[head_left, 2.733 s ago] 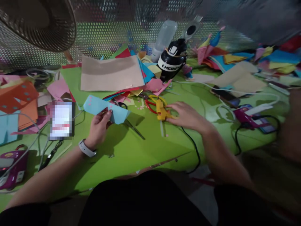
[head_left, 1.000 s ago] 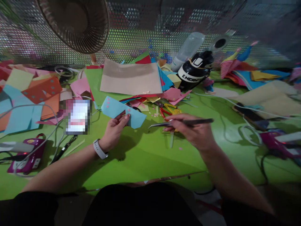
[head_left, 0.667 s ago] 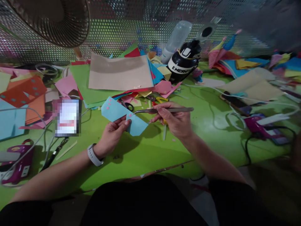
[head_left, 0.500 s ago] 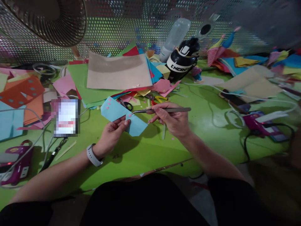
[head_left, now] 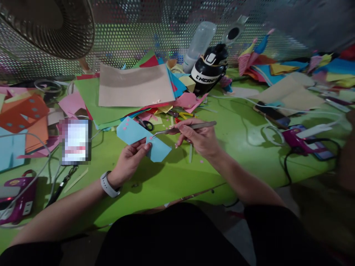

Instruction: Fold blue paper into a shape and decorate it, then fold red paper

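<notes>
My left hand (head_left: 131, 161) pinches a folded light blue paper piece (head_left: 158, 150) between thumb and fingers, a little above the green table. Small pink dots sit on the paper's upper left wing, and another pink dot lies near its middle fold. In my right hand (head_left: 199, 138) a pair of metal tweezers (head_left: 194, 126) is held like a pen. Their bent tip touches or nearly touches the pink dot at the middle. Just behind the paper lie black-handled scissors (head_left: 148, 125), partly covered by it.
Stacked coloured sheets (head_left: 135, 87) lie behind my hands, beside a black bottle (head_left: 208, 70). A phone (head_left: 75, 142) and purple power strip (head_left: 18, 197) are on the left. Another purple power strip (head_left: 298, 142) with cables sits right. A fan (head_left: 50, 27) stands at back left.
The view has shifted slightly, so most things appear a little further left. Both hands keep their grips, and the tweezer tip stays at the pink dot on the paper.
</notes>
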Demonstrator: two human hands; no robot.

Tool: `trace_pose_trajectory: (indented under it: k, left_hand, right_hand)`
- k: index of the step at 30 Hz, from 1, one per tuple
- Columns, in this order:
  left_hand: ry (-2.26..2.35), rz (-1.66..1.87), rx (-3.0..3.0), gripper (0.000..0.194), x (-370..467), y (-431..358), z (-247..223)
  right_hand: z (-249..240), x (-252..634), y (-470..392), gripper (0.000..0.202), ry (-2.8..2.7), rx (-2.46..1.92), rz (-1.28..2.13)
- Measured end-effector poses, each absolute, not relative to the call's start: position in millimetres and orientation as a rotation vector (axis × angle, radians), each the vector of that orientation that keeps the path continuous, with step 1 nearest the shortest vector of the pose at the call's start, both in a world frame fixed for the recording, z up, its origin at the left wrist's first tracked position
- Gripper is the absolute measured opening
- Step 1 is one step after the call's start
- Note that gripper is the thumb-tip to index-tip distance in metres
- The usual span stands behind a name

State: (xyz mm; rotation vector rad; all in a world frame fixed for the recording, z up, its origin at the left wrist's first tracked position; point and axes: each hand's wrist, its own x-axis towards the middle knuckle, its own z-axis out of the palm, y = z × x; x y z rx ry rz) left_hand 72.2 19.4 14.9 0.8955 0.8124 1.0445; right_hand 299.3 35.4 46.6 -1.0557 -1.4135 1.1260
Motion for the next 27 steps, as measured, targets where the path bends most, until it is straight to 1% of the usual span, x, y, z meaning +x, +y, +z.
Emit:
trace_pose_trajectory:
  k: [4,10,15,22,27]
  left_hand:
    - [0.778,1.027,0.913,0.028,71,20,15]
    - [0.79,0.988,0.911,0.033,71,20,18]
    - [0.807,0.989,0.891,0.028,71,19,17]
    - [0.818,0.985,0.94,0.029,71,19,14]
    - [0.809,0.976,0.955,0.029,70,19,12]
  right_hand:
    - [44,300,40,0.031,-1.343,-1.042,1.188]
    - [41,301,45,0.03,-1.309,-0.979,1.242]
    - [42,299,46,0.029,-1.261,-0.929,1.275]
    - [44,300,45,0.022,-1.281,-0.868,1.228]
    - [42,301,47,0.022,-1.269,-0.846,1.266]
